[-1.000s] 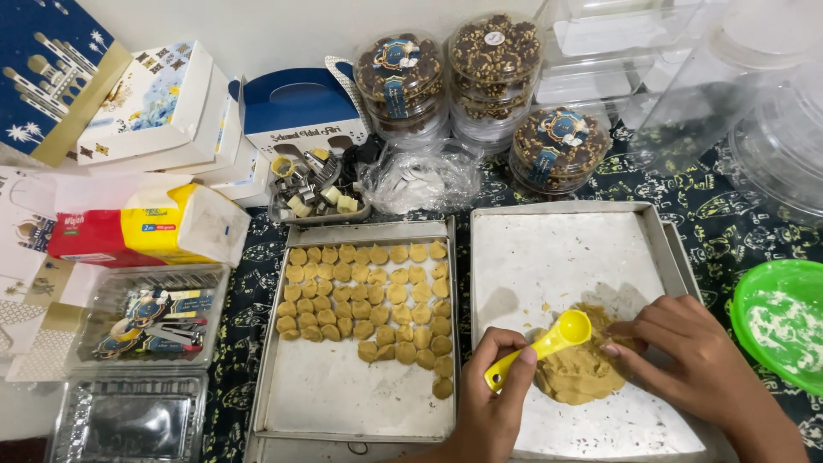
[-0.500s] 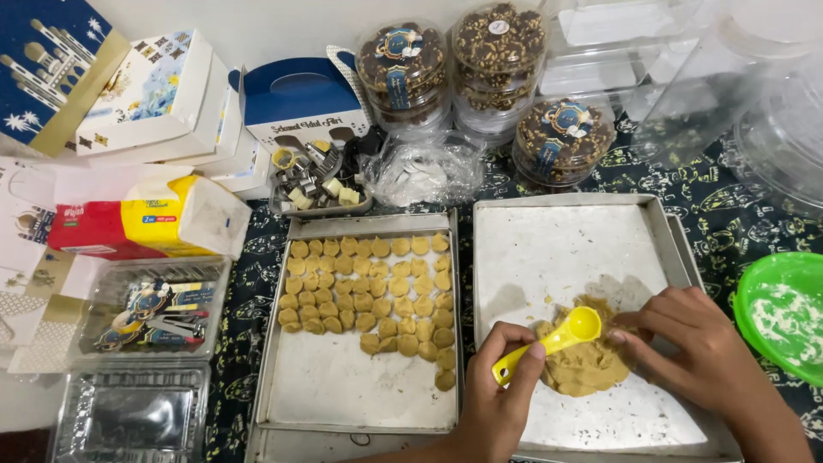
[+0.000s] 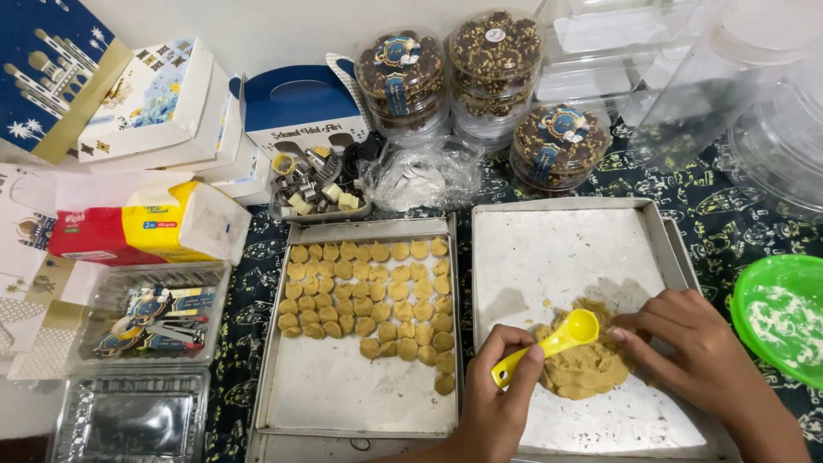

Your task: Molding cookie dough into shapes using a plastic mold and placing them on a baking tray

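Over two metal baking trays (image 3: 570, 249), the left hand (image 3: 501, 403) is gripping one yellow measuring spoon (image 3: 549, 345) while the right hand (image 3: 686, 347) is pressing fingertips (image 3: 619, 333) into one dough mound (image 3: 583, 369).

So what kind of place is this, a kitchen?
Probably a home baking table: a tray of small shaped cookies, a lump of dough being scooped with a yellow spoon, and tubs of finished cookies behind.

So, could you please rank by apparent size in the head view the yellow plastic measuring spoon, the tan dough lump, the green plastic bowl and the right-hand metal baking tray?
1. Right-hand metal baking tray
2. Green plastic bowl, cropped by the frame edge
3. Tan dough lump
4. Yellow plastic measuring spoon
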